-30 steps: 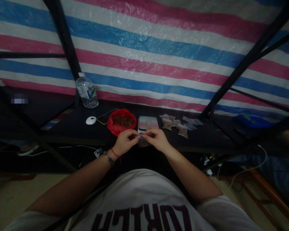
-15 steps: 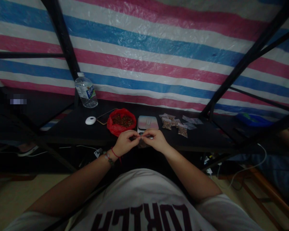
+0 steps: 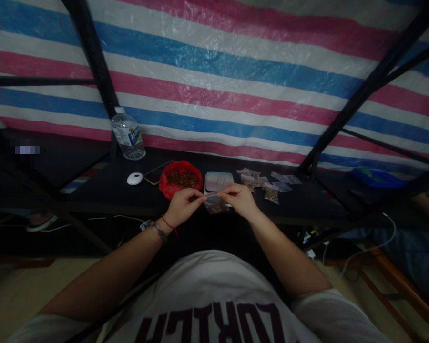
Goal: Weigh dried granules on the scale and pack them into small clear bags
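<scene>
Lettering in dark maroon (image 3: 214, 321) runs upside down across a white short-sleeved shirt (image 3: 210, 274), nearest the camera. A thin red cord (image 3: 169, 224) and a dark beaded bracelet (image 3: 160, 233) circle the left wrist. Beyond them, the left hand (image 3: 180, 208) and the right hand (image 3: 240, 201) each have a closed grip, pinching opposite ends of the top edge of a small clear plastic bag (image 3: 216, 206) with brownish contents. That bag hangs between the hands at the near edge of a long black surface (image 3: 110, 193).

Just behind it lies a flat digital scale (image 3: 219, 179) with a pale reflective square plate, partly covered by the fingers. Left of the scale sits an open red plastic bag (image 3: 169, 191) full of brown dried bits (image 3: 183, 177); farther left is a white rounded plastic object (image 3: 135, 178). To the right are several small filled clear packets (image 3: 271, 193), with flat clear plastic sleeves (image 3: 288, 179) just beside them.

Near the back left stands a large clear plastic bottle (image 3: 130, 140) with a white cap, upright, by a black metal post (image 3: 96, 62). A red, white and blue striped plastic sheet (image 3: 214, 90) spans the background.
</scene>
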A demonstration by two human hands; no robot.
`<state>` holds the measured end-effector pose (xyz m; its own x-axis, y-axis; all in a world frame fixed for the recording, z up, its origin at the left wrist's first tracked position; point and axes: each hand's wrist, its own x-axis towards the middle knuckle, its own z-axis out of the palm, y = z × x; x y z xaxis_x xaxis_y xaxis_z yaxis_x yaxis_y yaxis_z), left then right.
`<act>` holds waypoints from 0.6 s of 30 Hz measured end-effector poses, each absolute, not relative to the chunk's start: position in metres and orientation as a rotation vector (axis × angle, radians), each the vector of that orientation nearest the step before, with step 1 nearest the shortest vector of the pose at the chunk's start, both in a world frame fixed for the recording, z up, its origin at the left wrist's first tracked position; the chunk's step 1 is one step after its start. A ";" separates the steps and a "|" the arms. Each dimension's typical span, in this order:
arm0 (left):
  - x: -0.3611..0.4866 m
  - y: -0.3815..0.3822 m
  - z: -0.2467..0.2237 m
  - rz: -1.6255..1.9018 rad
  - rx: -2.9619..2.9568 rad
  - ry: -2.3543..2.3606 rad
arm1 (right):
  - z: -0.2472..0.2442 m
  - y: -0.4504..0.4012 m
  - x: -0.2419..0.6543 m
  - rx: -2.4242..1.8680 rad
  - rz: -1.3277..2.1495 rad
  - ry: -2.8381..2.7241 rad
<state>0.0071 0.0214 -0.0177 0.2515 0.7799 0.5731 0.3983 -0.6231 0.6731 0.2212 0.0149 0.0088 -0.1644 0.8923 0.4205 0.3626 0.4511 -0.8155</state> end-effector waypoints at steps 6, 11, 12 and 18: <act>0.008 0.022 -0.024 1.410 1.977 1.100 | 0.000 0.019 0.220 -0.998 0.996 -1.874; 0.006 0.026 -0.022 1.401 2.022 1.091 | 0.011 0.033 0.248 -1.019 0.948 -1.748; 0.003 0.029 -0.022 1.410 2.018 1.115 | 0.015 0.036 0.257 -1.025 0.905 -1.635; -0.020 0.056 -0.026 1.522 1.894 1.330 | 0.034 0.056 0.324 -1.039 0.663 -1.132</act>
<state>-0.0201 0.0558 -0.0257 -0.0287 0.8340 0.5510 0.4347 -0.4860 0.7582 0.3243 0.0560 0.0336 0.3228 0.8571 0.4015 0.0686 0.4019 -0.9131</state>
